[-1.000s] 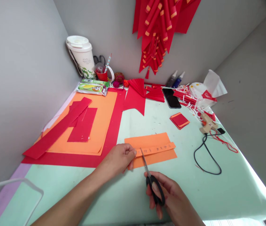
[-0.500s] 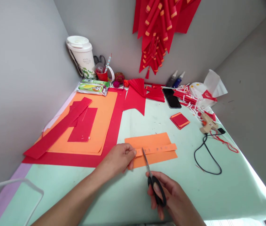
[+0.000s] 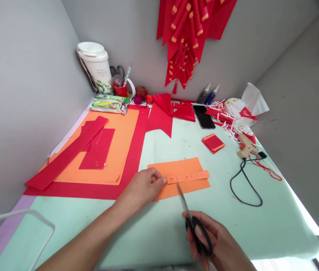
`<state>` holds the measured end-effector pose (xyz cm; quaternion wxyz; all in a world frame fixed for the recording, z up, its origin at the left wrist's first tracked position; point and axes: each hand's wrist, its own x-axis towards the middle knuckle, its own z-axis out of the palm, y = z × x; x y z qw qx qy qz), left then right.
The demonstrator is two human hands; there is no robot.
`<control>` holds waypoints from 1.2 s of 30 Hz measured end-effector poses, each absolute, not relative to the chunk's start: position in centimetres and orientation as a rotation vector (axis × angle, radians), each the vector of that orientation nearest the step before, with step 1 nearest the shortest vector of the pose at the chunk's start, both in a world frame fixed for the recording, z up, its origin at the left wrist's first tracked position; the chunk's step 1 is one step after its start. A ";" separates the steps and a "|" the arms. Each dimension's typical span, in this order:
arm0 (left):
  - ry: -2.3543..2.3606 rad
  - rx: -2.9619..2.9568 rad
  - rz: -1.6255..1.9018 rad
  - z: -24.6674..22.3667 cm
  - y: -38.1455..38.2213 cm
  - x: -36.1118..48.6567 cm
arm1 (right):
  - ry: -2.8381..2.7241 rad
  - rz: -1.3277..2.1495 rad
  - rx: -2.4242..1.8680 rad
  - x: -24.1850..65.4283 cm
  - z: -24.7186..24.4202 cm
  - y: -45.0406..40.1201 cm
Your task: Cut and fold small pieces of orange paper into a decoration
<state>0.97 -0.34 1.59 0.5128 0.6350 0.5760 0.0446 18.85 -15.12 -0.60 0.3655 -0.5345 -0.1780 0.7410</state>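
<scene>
- the scissors [image 3: 185, 206] have slid rightward along the orange strip [image 3: 192, 176] and a little back toward the person; their tips now lie at its near edge.
- more of the strip's left end shows than a mere sliver beside the thumb, but one pencilled mark seen there earlier is gone from view. it may be cut off or covered; i cannot tell which.
- so the blades look between cuts, as i judge it; whether they are slightly parted is too small to tell.
- the left hand [image 3: 142, 187] keeps a narrow pinch, seemingly on the strip's left end.
- the right hand [image 3: 215, 234] stays closed around the black handles.
- the strip lies over the orange sheet [image 3: 176, 166], its right end near the sheet's right edge.
- the whole view has also shifted slightly.
</scene>
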 end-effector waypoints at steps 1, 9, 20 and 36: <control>1.379 1.529 0.103 1.5 -0.4 1.2 | -0.459 1.905 -1.377 18.8 -0.6 -15.1; 1.415 1.610 0.112 0.9 -0.4 2.4 | -0.508 1.926 -1.375 18.9 -0.7 -15.1; 1.362 1.534 0.071 0.7 -0.3 2.2 | -0.494 1.928 -1.364 18.8 -0.4 -15.0; 1.399 1.649 0.129 1.6 -0.5 2.8 | -0.499 1.933 -1.368 18.9 -0.8 -15.2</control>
